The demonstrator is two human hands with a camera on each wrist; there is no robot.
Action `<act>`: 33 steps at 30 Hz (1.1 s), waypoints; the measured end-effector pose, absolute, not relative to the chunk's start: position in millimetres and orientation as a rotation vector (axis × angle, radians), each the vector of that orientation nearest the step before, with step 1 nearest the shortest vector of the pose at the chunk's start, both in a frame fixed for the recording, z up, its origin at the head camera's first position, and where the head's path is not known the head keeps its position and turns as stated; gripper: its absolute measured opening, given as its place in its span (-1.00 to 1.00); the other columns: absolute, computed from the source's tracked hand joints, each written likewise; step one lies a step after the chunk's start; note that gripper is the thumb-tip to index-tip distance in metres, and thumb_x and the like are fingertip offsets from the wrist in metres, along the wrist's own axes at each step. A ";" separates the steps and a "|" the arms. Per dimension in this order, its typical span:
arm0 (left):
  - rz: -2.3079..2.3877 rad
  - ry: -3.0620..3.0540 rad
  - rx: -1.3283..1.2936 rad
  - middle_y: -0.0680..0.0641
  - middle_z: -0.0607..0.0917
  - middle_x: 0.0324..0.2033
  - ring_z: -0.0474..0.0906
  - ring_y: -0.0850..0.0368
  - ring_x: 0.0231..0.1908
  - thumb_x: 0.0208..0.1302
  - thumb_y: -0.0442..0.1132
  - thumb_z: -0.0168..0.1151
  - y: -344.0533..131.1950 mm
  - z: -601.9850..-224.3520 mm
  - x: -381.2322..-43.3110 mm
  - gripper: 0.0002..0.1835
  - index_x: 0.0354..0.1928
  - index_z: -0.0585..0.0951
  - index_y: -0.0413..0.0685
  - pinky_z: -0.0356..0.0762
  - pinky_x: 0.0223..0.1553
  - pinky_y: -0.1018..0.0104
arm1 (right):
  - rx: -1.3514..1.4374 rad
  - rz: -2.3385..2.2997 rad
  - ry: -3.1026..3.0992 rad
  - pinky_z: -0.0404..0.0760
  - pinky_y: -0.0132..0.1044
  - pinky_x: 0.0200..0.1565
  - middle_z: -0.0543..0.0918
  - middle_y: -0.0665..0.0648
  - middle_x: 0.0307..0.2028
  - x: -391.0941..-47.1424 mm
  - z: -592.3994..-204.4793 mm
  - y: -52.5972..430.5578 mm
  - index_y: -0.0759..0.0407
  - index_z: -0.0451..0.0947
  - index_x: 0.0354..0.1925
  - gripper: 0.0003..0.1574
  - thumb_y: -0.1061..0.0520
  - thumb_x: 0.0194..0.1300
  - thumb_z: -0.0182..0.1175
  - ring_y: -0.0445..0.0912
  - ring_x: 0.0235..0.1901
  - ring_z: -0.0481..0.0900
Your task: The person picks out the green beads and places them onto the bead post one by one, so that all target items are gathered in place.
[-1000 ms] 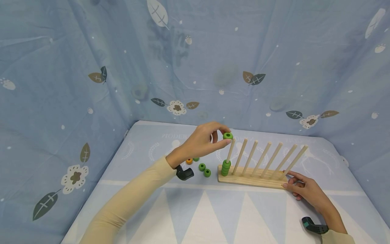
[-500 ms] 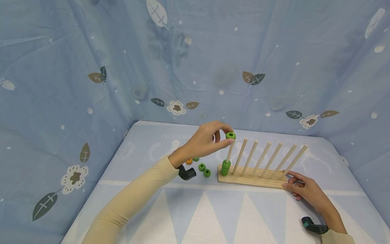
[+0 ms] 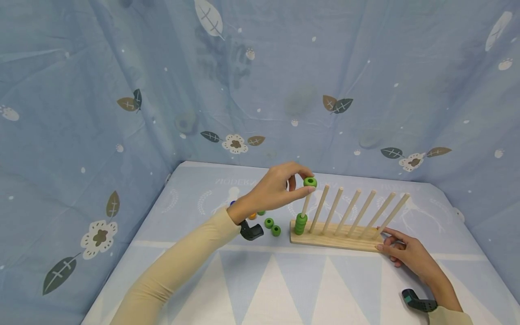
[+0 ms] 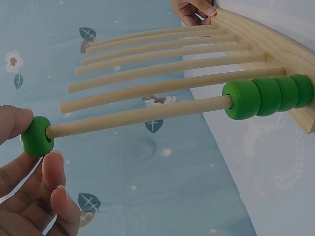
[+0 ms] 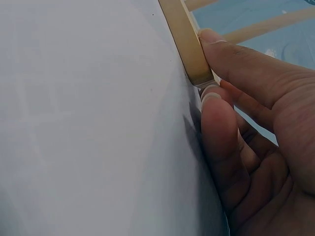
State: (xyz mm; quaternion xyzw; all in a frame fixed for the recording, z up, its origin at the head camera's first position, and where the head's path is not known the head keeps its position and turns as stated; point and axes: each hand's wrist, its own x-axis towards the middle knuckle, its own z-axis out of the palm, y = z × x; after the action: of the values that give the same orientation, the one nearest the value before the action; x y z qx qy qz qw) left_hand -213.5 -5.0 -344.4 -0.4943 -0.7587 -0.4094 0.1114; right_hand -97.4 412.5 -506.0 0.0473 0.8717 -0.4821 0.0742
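My left hand (image 3: 280, 187) pinches a green bead (image 3: 310, 182) between thumb and fingers at the top of the leftmost peg. In the left wrist view, the peg tip (image 4: 55, 131) meets the hole of this bead. Several green beads (image 3: 300, 224) are stacked at the foot of that same peg. The wooden peg rack (image 3: 337, 243) has a long flat base, and its other pegs are bare. My right hand (image 3: 410, 255) grips the right end of the base, thumb on its top near the last peg; the right wrist view shows the curled fingers at the base's end (image 5: 194, 59).
Loose green beads (image 3: 276, 230) lie on the table left of the rack. An orange bead (image 3: 253, 215) and a blue bead (image 3: 233, 203) are partly hidden behind the left wrist. A patterned blue curtain (image 3: 260, 90) hangs behind the table.
My left hand has moved slightly right with the green bead, bringing it onto the leftmost peg's tip. A blue bead has come into sight behind the wrist. The right hand stays put.
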 end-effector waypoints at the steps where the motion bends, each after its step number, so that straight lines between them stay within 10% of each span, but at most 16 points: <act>1: -1.201 -2.230 -1.452 0.04 0.66 -0.11 0.45 0.33 -0.50 0.41 -0.15 0.37 -4.7 -344.5 -213.5 -0.71 0.09 0.66 -0.06 0.43 -0.42 0.39 | 0.136 -1.452 2.615 0.61 -0.21 -0.48 0.53 0.18 -0.16 -97.3 -506.3 412.9 0.36 0.16 0.52 0.00 -0.05 0.39 0.38 -0.12 -0.51 0.47; 33: -1.184 -2.227 -1.475 -0.02 0.67 -0.08 0.44 0.31 -0.49 0.41 -0.17 0.37 -6.5 -350.0 -215.5 -0.72 0.08 0.65 -0.07 0.44 -0.39 0.40 | 0.128 -1.457 2.613 0.60 -0.19 -0.48 0.54 0.20 -0.18 -97.0 -505.5 412.4 0.35 0.17 0.51 -0.03 -0.05 0.40 0.37 -0.12 -0.53 0.45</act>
State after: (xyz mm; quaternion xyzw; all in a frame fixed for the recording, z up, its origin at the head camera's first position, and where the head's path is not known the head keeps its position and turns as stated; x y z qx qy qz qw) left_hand -215.5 -6.5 -350.0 -0.5019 -0.7575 -0.4027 0.1098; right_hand -97.0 412.4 -505.5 0.0426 0.8702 -0.4853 0.0736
